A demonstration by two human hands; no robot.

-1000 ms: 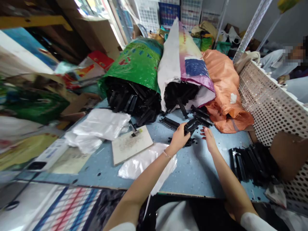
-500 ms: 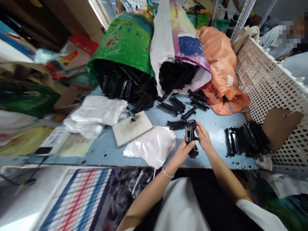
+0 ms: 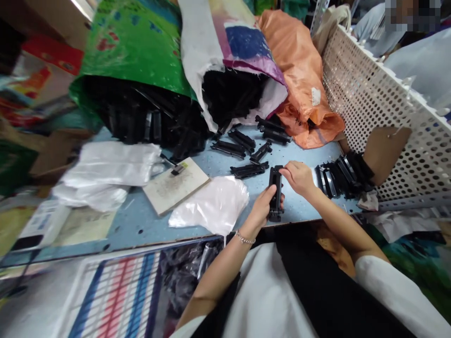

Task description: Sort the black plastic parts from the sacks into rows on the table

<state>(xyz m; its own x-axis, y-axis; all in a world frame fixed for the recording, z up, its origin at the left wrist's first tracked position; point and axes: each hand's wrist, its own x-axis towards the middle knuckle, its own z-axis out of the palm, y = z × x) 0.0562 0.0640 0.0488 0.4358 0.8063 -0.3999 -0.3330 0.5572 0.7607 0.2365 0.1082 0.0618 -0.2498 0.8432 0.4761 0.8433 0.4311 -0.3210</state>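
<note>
Part (image 3: 275, 193), black and narrow, 1 piece, was held at the near edge of the table (image 3: 153, 224), in front of the body. Left hand (image 3: 262, 206) was wrapped round its near half, thumb on the upper face, fingertips showing on the right side. Long axis ran away from the body, far end pointing across the table. Right hand (image 3: 299, 178) was at the far end, to its right, fingers curled and drawn in at the corner; could not tell whether they pinched it or only touched it. Loose parts (image 3: 249, 169) lay beyond and left of the far end; a row of parts (image 3: 344, 176) stood right, past the right hand.

Writing: green sack (image 3: 141, 51) bore red and blue marks, not legible; white tag (image 3: 315, 96) on the orange sack (image 3: 292, 51), too small to read; print on the white box (image 3: 44, 220), blurred. Brands: 0 readable.
</note>
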